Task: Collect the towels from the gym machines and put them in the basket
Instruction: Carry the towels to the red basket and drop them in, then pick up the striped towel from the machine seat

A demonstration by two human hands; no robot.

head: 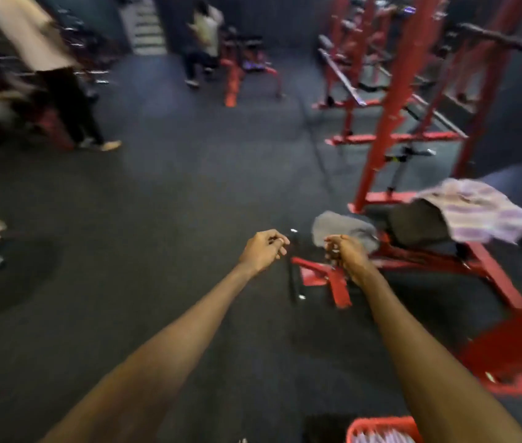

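Two bare arms reach forward over a dark gym floor [163, 193]. The left hand [261, 251] and the right hand [344, 251] hang with fingers loosely curled, gripping nothing. Just beyond the right hand, a grey towel [339, 228] lies on a red bench [429, 251], a striped towel [473, 214] draped farther right. A red basket [381, 425] sits at the near edge.

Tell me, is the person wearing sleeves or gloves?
No gloves and no sleeves show. Both arms are bare from the bottom of the picture up to the left hand and the right hand. No watch or wristband shows; the picture is too blurred to tell rings.
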